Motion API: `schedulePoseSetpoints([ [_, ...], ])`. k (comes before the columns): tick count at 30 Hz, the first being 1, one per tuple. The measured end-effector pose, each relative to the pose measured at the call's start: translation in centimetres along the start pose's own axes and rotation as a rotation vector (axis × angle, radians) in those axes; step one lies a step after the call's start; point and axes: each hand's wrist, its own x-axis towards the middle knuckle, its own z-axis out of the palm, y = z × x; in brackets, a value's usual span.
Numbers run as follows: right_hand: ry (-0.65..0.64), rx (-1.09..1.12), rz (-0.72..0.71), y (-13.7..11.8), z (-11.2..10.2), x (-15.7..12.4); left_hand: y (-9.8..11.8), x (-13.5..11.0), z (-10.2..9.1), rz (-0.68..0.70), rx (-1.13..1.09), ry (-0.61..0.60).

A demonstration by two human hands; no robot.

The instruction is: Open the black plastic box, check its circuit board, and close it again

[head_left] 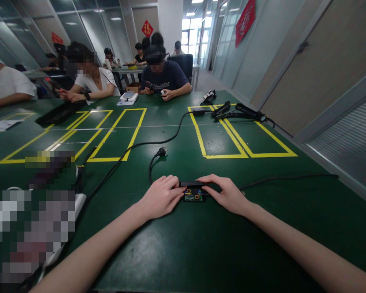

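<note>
Lower centre of frame | black cover held at its ends by left hand and right hand | exposed circuit board could be scraped if cover slips

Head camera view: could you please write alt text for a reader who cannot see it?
A person's left hand and right hand hold a black casing, a circuit board exposed beside it, at a green table. A black plug lies beyond them. Yellow tape marks the tabletop, and other people sit across.
</note>
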Motion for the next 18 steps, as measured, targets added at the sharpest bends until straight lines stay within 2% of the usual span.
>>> schedulePoseSetpoints([
  [3,0.024,0.024,0.042,0.09,0.04,-0.06,-0.1,-0.09,0.23,0.01,0.001,0.042],
  [9,0.012,0.085,0.067,0.0,-0.04,-0.09,-0.28,-0.14,0.44,0.026,-0.05,0.2],
  [14,-0.009,0.058,0.052,-0.55,-0.46,0.04,-0.28,-0.04,0.21,-0.056,-0.13,0.232],
  [18,-0.005,0.072,0.042,-0.65,-0.6,0.01,-0.26,-0.02,0.04,-0.125,-0.175,0.204],
])
